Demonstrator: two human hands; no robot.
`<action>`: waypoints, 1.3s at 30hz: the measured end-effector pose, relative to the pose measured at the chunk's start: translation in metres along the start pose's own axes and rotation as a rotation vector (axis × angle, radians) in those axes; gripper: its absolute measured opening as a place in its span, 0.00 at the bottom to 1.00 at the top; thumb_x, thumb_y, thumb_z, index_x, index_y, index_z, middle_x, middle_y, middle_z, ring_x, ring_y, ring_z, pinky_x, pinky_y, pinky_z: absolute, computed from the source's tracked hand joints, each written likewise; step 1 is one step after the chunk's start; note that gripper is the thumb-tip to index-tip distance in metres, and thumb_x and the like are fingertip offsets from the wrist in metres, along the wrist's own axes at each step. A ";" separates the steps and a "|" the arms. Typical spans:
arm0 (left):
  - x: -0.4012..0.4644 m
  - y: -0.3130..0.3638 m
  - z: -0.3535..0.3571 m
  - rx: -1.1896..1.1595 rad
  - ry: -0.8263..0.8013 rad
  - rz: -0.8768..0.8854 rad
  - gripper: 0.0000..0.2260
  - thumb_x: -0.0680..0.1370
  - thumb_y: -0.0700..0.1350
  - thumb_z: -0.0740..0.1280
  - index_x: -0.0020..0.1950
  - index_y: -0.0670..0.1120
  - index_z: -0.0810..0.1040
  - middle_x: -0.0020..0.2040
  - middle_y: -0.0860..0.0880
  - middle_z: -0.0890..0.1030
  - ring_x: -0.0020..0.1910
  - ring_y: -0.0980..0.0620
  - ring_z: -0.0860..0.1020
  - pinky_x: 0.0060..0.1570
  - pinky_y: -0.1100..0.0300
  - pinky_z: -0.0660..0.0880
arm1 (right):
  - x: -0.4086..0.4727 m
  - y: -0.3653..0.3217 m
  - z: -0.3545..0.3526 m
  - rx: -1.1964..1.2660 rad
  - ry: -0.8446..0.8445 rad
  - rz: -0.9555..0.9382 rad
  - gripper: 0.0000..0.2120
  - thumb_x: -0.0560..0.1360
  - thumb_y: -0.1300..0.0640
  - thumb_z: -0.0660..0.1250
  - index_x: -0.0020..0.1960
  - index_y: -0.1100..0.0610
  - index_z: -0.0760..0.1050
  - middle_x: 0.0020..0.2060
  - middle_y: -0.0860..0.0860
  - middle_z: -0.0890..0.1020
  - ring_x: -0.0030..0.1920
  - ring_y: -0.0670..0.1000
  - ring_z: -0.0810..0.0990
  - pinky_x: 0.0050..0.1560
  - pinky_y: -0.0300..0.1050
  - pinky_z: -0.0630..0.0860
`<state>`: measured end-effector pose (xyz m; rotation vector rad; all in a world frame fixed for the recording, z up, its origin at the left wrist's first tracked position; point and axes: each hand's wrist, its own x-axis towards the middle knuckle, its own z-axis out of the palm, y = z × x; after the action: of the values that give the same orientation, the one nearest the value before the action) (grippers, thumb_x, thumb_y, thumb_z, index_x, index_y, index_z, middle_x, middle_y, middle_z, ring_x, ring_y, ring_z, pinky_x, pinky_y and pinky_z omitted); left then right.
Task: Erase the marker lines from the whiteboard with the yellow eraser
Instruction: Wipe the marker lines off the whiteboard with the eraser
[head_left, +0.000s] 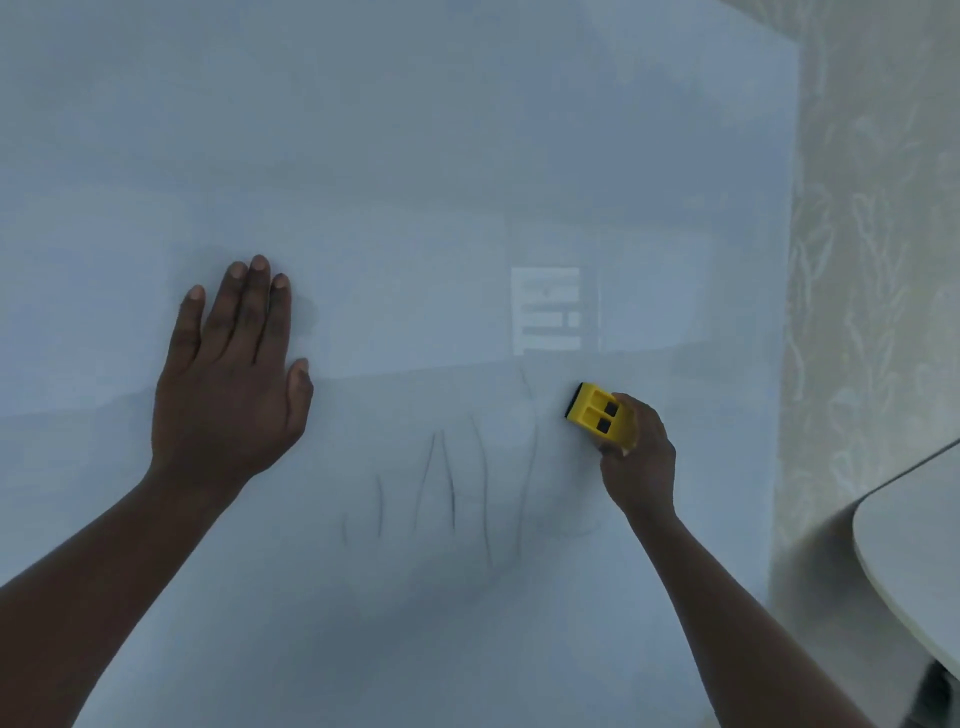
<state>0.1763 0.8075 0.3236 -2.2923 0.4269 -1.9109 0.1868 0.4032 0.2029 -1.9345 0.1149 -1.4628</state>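
A large whiteboard (415, 156) fills most of the view. Faint dark marker lines (452, 493) run as several thin, near-vertical strokes in its lower middle. My right hand (639, 462) grips the yellow eraser (597, 415), whose dark felt edge lies against the board just right of the upper strokes. My left hand (228, 374) rests flat on the board to the left of the lines, fingers spread and nothing held.
The board's right edge meets a pale patterned wall (872, 260). A white rounded tabletop edge (909, 561) juts in at the lower right. A bright window reflection (545, 312) shows on the board above the eraser.
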 end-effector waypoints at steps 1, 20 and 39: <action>-0.006 -0.002 0.000 -0.006 -0.002 0.003 0.30 0.82 0.50 0.50 0.81 0.37 0.53 0.81 0.36 0.57 0.82 0.40 0.54 0.81 0.42 0.50 | -0.015 0.006 0.000 0.002 -0.004 0.030 0.33 0.64 0.72 0.72 0.66 0.52 0.71 0.60 0.51 0.78 0.60 0.57 0.77 0.57 0.49 0.74; -0.054 -0.025 0.005 -0.058 -0.027 0.139 0.30 0.82 0.50 0.50 0.81 0.37 0.50 0.82 0.37 0.55 0.82 0.41 0.53 0.81 0.43 0.49 | -0.230 -0.098 0.071 0.280 0.039 0.464 0.28 0.67 0.55 0.79 0.63 0.45 0.73 0.54 0.39 0.79 0.55 0.42 0.78 0.56 0.50 0.78; -0.076 -0.045 -0.002 -0.103 -0.029 0.033 0.31 0.83 0.52 0.48 0.81 0.36 0.46 0.83 0.37 0.51 0.83 0.42 0.49 0.81 0.42 0.45 | -0.162 -0.128 0.075 -0.036 0.122 0.303 0.29 0.73 0.50 0.73 0.70 0.58 0.71 0.59 0.60 0.79 0.60 0.62 0.77 0.59 0.51 0.72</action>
<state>0.1681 0.8734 0.2645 -2.3572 0.5690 -1.8804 0.1522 0.6094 0.1362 -1.7648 0.4719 -1.3795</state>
